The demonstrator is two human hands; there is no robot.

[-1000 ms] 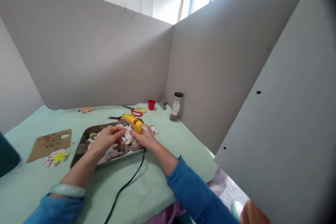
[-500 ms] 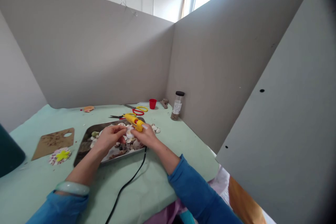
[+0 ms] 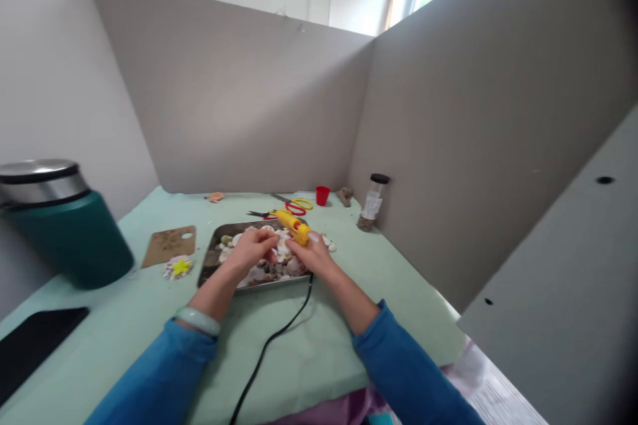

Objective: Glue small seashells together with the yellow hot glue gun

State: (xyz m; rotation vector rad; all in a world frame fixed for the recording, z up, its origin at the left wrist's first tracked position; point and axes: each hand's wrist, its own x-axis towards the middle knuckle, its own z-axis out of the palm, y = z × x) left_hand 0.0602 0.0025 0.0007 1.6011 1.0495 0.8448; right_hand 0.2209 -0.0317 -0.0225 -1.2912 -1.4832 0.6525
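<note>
My right hand (image 3: 315, 254) is wrapped round a yellow glue gun (image 3: 294, 226), whose black cord (image 3: 272, 339) trails down the table toward me. Left of it, my left hand (image 3: 255, 246) has its fingers pinched together; whatever lies between them is too small to make out. Both hands are over a metal tray (image 3: 205, 264) filled with shells and small stones (image 3: 284, 269). Behind the tray lie scissors with yellow and red handles (image 3: 298, 206).
At the left stand a big green flask (image 3: 70, 232) and a black flat object (image 3: 40, 345). Nearer the tray are a brown board (image 3: 169, 246) and a round piece with a yellow flower (image 3: 179, 267). A red cup (image 3: 322, 196) and a black-lidded jar (image 3: 373, 204) stand at the back right.
My view has turned left, so the scene sits further right and more of the green flask and a black flat object show. Both hands keep much the same pose over the tray.
</note>
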